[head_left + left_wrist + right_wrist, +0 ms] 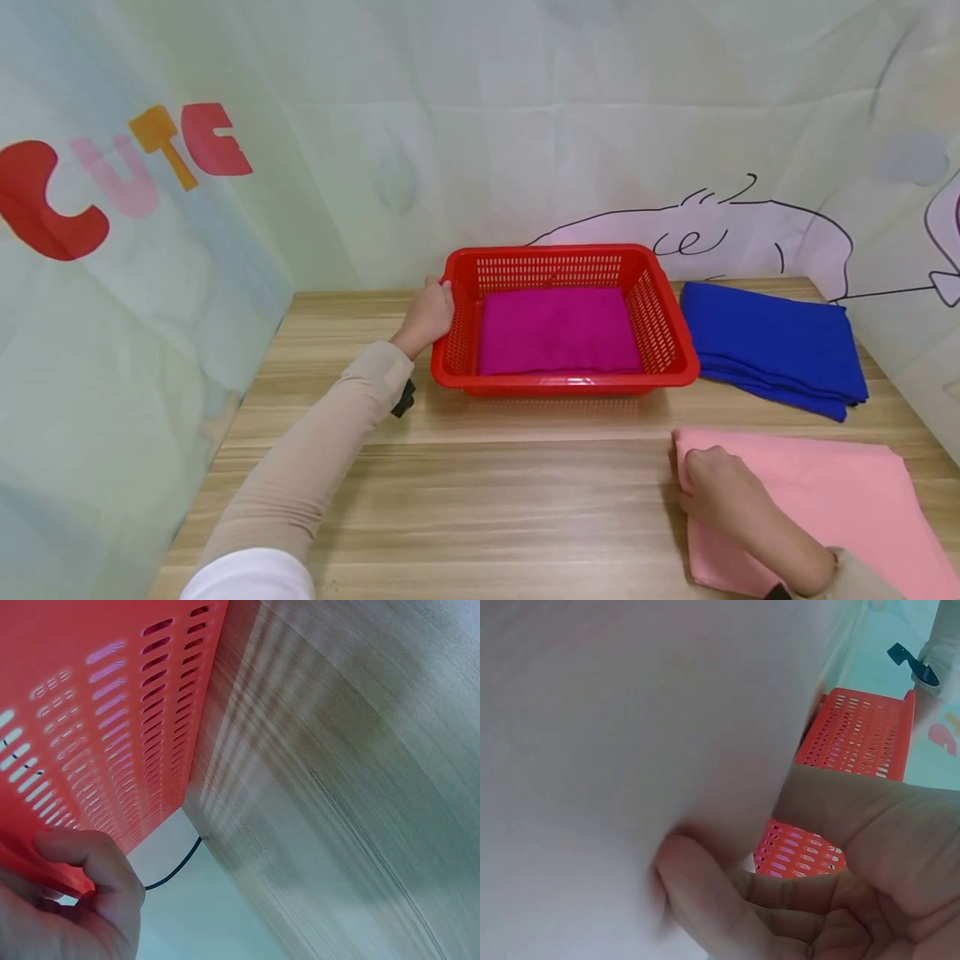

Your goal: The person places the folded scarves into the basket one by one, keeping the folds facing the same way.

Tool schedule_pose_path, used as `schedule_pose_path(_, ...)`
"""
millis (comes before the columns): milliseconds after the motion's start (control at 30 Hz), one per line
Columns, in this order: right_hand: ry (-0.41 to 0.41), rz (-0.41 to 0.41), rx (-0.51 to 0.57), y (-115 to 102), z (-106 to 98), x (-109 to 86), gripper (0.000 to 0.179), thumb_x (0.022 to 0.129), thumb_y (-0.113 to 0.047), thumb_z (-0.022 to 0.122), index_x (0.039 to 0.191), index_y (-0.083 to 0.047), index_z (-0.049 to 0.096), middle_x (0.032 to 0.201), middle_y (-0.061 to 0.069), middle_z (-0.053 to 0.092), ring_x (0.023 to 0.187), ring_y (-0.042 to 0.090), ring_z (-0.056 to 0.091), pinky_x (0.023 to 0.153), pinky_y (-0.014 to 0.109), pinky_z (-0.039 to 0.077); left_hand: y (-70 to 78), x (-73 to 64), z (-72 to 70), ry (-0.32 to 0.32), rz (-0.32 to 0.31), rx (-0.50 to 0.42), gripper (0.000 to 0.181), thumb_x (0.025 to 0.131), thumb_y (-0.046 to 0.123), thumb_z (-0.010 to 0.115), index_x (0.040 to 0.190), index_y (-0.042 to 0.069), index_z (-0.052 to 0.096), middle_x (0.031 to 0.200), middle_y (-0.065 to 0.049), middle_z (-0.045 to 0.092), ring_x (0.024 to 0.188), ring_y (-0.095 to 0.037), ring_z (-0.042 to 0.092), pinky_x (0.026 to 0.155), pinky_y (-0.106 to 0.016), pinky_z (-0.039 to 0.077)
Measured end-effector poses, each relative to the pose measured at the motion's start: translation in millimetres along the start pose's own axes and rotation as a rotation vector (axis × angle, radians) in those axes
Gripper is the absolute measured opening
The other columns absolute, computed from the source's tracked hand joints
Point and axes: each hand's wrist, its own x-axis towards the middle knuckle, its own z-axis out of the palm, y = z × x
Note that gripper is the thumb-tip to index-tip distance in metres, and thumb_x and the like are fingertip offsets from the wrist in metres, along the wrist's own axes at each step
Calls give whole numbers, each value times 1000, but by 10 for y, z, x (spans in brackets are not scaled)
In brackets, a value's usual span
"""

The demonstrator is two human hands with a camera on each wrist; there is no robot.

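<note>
My left hand point(429, 312) grips the left rim of a red plastic basket point(566, 383) with slotted walls. A folded magenta cloth point(558, 332) lies flat inside it. In the left wrist view, the curled fingers point(94, 859) hook over the basket's edge. At the front right, my right hand point(723, 492) pinches the left edge of a folded pink cloth point(832, 492). Seen from the right wrist, the thumb point(697, 889) presses into the pale, close-up cloth point(615, 750), whose far side hides the other fingertips.
A folded blue cloth point(772, 346) lies right of the basket, near the back edge of the wooden table point(480, 508). Printed fabric backdrops point(420, 167) rise behind and at the sides. A dark strap end point(403, 398) hangs by the left wrist.
</note>
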Motion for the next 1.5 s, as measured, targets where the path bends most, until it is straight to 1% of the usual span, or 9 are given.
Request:
schedule_pose_path(133, -22, 8, 2, -4, -7, 6, 43, 62, 1, 78, 59, -15, 39, 57, 0, 39, 52, 19, 41, 44, 33, 38, -1, -3, -1, -10, -7, -15, 40, 111, 26, 22, 125, -9, 36, 83, -20, 57, 63, -28, 67, 51, -32, 58)
schedule_pose_path(233, -38, 17, -12, -11, -14, 9, 42, 60, 2, 78, 60, -14, 39, 59, 2, 43, 53, 20, 45, 44, 36, 40, 7, -11, -7, -20, -17, -34, 39, 111, 26, 24, 126, -8, 35, 84, -20, 57, 64, -28, 67, 52, -33, 58)
schedule_pose_path(367, -35, 11, -27, -9, -13, 12, 41, 57, 2, 78, 61, -14, 40, 60, 4, 47, 54, 21, 49, 44, 39, 43, 14, -15, -13, -27, -30, -51, 39, 111, 27, 25, 127, -7, 35, 85, -20, 57, 64, -28, 68, 52, -33, 59)
schedule_pose_path(533, -35, 0, -54, -5, -4, 19, 36, 57, 3, 76, 64, -12, 44, 61, 6, 50, 54, 24, 53, 45, 41, 44, 15, -10, -3, -21, -26, -40, 38, 111, 26, 25, 125, -8, 35, 84, -20, 57, 63, -28, 67, 52, -33, 58)
schedule_pose_path(667, -34, 3, -53, -2, 5, 18, 33, 56, 4, 75, 67, -11, 47, 61, 6, 50, 53, 24, 53, 44, 40, 43, 17, -3, 9, -12, -13, -17, 37, 111, 25, 24, 122, -8, 37, 82, -19, 56, 62, -27, 67, 51, -32, 58)
schedule_pose_path(800, -19, 6, -43, 3, 18, 9, 33, 55, 3, 73, 69, -11, 46, 60, 6, 50, 52, 23, 51, 42, 39, 42, 15, -4, 11, -10, -10, -12, 36, 111, 25, 24, 121, -7, 37, 82, -19, 56, 62, -27, 66, 51, -32, 58)
schedule_pose_path(933, 3, -11, -46, 9, 37, 6, 35, 55, 3, 73, 70, -11, 45, 59, 5, 49, 50, 22, 49, 42, 39, 41, 11, -8, 7, -12, -10, -13, 37, 111, 25, 23, 122, -7, 36, 82, -19, 56, 62, -27, 67, 52, -33, 58)
schedule_pose_path(1200, 3, -36, -54, 13, 48, 13, 35, 56, 4, 74, 66, -13, 45, 59, 1, 50, 53, 19, 49, 45, 38, 42, 0, -4, 17, -17, -15, -12, 38, 111, 26, 23, 125, -8, 35, 83, -19, 56, 63, -27, 67, 53, -33, 58)
schedule_pose_path(1500, 36, -54, -69, -8, 64, 4, 34, 55, 5, 75, 71, -11, 49, 59, 3, 51, 51, 23, 53, 43, 39, 43, 1, 10, 24, -1, 1, 0, 39, 111, 25, 23, 125, -9, 35, 83, -19, 56, 63, -27, 66, 53, -33, 58)
